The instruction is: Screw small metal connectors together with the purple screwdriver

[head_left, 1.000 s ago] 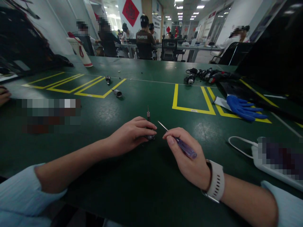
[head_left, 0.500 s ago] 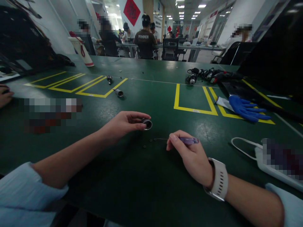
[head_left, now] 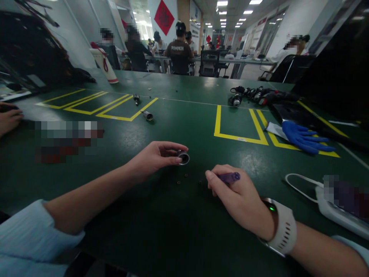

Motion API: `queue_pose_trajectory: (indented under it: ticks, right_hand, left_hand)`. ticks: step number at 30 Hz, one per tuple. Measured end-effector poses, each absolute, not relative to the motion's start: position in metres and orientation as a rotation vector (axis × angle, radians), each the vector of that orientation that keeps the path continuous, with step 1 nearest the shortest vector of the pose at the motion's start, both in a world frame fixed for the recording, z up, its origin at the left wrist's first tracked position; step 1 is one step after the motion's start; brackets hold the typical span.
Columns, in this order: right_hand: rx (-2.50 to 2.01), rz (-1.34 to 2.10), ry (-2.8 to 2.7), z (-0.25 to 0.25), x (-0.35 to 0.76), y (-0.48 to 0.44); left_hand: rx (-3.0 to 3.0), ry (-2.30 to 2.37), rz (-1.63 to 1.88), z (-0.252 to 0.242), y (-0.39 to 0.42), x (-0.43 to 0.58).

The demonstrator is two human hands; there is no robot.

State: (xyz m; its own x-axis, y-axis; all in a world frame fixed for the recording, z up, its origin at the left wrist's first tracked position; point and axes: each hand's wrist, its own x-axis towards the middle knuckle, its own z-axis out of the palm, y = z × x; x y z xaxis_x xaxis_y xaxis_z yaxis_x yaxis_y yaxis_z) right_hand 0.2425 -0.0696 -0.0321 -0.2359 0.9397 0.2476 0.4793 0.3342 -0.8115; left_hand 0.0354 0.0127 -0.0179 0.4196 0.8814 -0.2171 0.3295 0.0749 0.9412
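My left hand pinches a short hollow metal sleeve by its rim, its round opening facing me. To the right, my right hand is closed around the purple see-through handle of a small screwdriver. Its thin shaft is hard to make out against the dark table. Between and below the hands lie tiny rings, one under the sleeve and another nearer to me. A third small dark piece sits just left of my right fingertips.
Farther off on the green table lie a metal cup-shaped part and a chuck-like part. At right are a blue glove, cabled tools and a white strapped device. Another person's hand rests at far left.
My right hand has tilted the screwdriver, so its shaft no longer points plainly leftward. One tiny ring has shifted right, towards that hand. My left hand keeps the sleeve; the view has shifted slightly.
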Motion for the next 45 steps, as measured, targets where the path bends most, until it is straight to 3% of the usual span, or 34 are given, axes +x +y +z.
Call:
queue_pose_trajectory:
  ticks: [8, 17, 45]
  right_hand:
    - [-1.157, 1.036, -1.536, -0.044, 0.246, -0.067]
    - [-0.862, 0.8, -1.822, -0.046, 0.241, -0.072]
    - [-0.972, 0.489, -2.104, -0.047, 0.229, -0.084]
  left_hand:
    - [1.417, 1.096, 0.63, -0.019, 0.011, 0.036]
    - [1.403, 1.119, 0.649, -0.023, 0.005, 0.039]
    - [1.67, 1.189, 0.807, -0.026, -0.012, 0.049]
